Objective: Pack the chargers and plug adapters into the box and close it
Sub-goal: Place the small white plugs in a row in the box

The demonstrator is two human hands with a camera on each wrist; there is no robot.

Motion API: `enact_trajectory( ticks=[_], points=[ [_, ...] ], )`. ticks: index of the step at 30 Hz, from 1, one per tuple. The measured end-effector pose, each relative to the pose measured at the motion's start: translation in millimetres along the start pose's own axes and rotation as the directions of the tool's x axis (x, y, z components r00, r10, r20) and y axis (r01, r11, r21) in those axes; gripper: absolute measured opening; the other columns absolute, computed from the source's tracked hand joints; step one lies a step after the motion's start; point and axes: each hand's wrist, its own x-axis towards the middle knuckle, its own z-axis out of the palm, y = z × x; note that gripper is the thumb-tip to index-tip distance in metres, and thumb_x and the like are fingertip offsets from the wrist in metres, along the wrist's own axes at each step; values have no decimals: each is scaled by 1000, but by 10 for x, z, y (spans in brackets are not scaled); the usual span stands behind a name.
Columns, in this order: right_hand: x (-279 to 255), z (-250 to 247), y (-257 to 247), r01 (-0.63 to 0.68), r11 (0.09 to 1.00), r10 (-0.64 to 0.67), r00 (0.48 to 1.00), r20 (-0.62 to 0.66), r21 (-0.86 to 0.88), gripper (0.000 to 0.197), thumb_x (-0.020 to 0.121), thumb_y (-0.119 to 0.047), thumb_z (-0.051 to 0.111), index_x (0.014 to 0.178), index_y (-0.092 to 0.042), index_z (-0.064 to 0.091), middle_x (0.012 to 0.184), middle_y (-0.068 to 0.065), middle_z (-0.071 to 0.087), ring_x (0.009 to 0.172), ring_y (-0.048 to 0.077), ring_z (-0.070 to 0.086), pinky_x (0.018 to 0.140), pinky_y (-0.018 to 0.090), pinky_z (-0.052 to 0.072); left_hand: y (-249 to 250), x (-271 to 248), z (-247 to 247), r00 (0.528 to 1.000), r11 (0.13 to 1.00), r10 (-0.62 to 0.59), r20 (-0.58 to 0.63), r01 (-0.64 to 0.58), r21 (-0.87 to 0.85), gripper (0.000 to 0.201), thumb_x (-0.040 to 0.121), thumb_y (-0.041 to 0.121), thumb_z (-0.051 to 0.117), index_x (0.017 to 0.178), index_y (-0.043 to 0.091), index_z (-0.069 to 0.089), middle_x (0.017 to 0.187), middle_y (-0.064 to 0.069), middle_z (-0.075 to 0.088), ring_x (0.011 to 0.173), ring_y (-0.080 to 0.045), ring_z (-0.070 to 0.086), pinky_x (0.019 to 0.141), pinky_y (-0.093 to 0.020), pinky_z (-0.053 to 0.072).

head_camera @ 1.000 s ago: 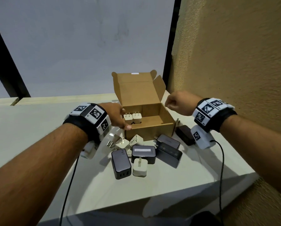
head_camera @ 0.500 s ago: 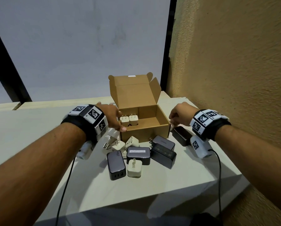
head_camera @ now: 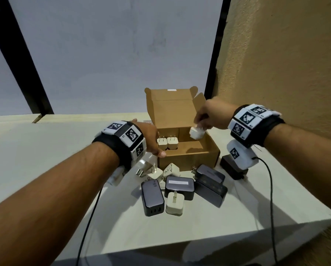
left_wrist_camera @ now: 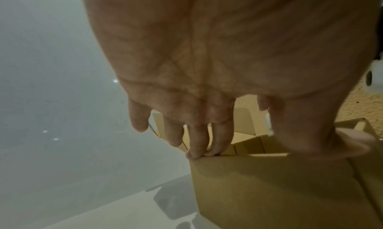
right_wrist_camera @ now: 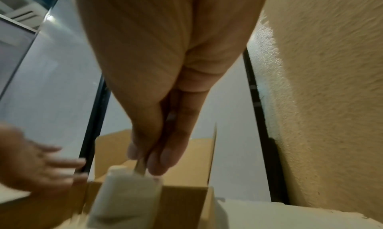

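The right hand [head_camera: 210, 117] carries a white plug [head_camera: 197, 132] by its prongs above the open box [head_camera: 187, 158], grip pinched, likely to lower it in upright. The left hand [head_camera: 150, 138], fingers straight, steadies the box rim. Other chargers [head_camera: 180, 186] wait on the counter [head_camera: 256, 204].

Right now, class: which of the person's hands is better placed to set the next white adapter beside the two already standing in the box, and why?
The right hand. It already pinches a white adapter by its prongs above the open box, while the left hand rests on the box's left wall, steadying it.
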Motion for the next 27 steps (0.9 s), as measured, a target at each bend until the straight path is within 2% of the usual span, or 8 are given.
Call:
enact_trajectory(
  ticks=[4,6,9,11,13,18,23,27],
  points=[
    [231,217,-173,90,993,-67,958,278,-70,22,87,-13,66,108,-6,70,104,9,72,86,17,67,72,20,53,-32,55,32,1000,1000,9,0,-9,-22,83,73,75,55,137,23,50,141,0,51,132,-23,44,115,-50,15],
    [323,295,-210,135,981,-83,942,325,-139,20,86,-12,68,105,-6,71,102,9,73,88,20,69,81,26,55,-47,60,45,1000,999,17,-7,-17,-30,83,73,75,55,137,22,50,141,0,51,131,-23,45,115,-50,15],
    [368,348,-242,175,966,-101,934,342,-192,20,85,-12,69,105,-8,72,103,7,72,89,20,66,82,26,52,-80,113,59,999,998,38,10,-38,-43,83,71,77,54,132,21,55,136,0,55,126,-22,49,112,-49,18],
    [354,335,-243,187,962,-107,927,358,-197,24,86,-15,69,109,-10,71,106,6,72,95,19,66,83,25,51,-105,170,71,998,998,50,25,-49,-46,76,69,79,54,115,19,58,120,2,58,113,-18,52,110,-49,22],
    [316,308,-230,190,962,-112,930,349,-197,30,87,-20,68,116,-13,68,110,4,71,101,19,65,90,28,51,-125,212,89,998,998,59,35,-58,-27,66,66,82,53,102,26,52,105,4,48,99,-16,47,107,-49,24],
    [38,198,-197,154,980,-125,970,209,-129,28,91,-21,62,119,-18,67,114,-1,69,103,16,63,90,25,49,-130,271,141,997,997,73,27,-72,-31,68,66,82,52,103,25,55,100,6,45,91,-16,44,100,-45,33],
    [-48,376,-196,140,969,-69,944,322,-203,32,95,-31,55,124,-23,65,125,-4,66,112,17,60,98,29,47,-131,295,119,996,996,84,26,-83,-46,67,61,85,55,97,29,53,94,6,48,85,-16,44,70,-30,29],
    [62,468,-218,137,955,-27,924,382,-264,34,95,-33,54,127,-26,63,127,-2,64,114,21,59,99,34,47,-153,324,184,997,996,72,10,-71,-53,67,61,83,56,101,29,58,95,6,49,84,-17,46,76,-34,29]
  ],
)
